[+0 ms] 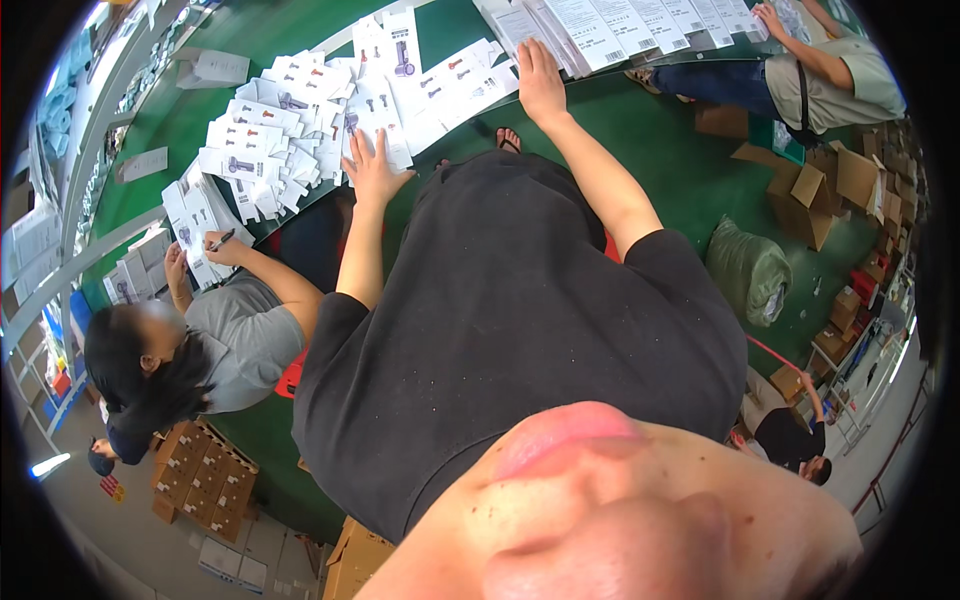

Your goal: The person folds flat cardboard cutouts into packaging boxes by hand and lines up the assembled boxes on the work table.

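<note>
Nearest is the wearer's black shirt (540, 320), with both bare forearms reaching past it to the work table (440, 28). The left hand (373, 175) rests at the near edge with its fingers spread apart and its thumb stuck out to the right, the fingertips on a flat white carton sheet (376, 112) printed with small pictures. The right hand (541, 88) reaches farther, its fingers straight and lying close together, the tips at the left end of a row of white cartons (625, 25); whether its thumb presses on anything I cannot tell. To the left of the left hand, a loose heap of printed white cartons (262, 150) overlaps at varied angles. Just beside the wearer on the left, a co-worker in a grey top (245, 340) has 1 hand around a dark pen (220, 241), above a stack of white cartons (190, 205). At the right end of the row, another co-worker in blue jeans (715, 85) has a hand by the cartons. Beyond, on the green floor (650, 130), are a green sack (748, 270) and open cardboard boxes (800, 205). Farther off are stacked brown boxes (195, 480) at lower left and, at lower right, a person in a dark top (790, 432).
</note>
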{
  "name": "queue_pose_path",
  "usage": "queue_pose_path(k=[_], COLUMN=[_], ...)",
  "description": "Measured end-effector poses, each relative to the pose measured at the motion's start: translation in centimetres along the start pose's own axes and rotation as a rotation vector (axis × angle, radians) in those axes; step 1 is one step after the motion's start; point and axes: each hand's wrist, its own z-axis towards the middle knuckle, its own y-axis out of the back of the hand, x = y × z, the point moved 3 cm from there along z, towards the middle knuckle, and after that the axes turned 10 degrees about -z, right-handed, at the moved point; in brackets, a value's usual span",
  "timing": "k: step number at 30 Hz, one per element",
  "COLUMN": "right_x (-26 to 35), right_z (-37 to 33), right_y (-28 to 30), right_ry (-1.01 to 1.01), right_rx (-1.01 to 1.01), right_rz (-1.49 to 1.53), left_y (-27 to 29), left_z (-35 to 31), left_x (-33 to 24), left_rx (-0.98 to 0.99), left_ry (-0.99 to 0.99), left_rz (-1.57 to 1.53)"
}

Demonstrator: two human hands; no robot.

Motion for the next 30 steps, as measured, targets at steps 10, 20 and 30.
queue_pose_path(k=[10, 20, 30], right_x=[-1.3, -5.0, -9.4], right_z=[0.0, 0.3, 0.4], right_y=[-0.2, -1.3, -0.8], right_ry=[-0.071, -0.144, -0.19], right_rx=[0.009, -0.029, -0.119], right_rz=[-0.011, 0.01, 0.008], left_y=[-5.0, -7.1, -9.1], left_z=[5.4, 12.4, 11.9], left_x=[-9.4, -19.8, -19.7], left_rx=[-0.006, 0.226, 0.103], left_ry=[-0.281, -0.317, -0.334], left_rz=[-0.035, 0.09, 0.208])
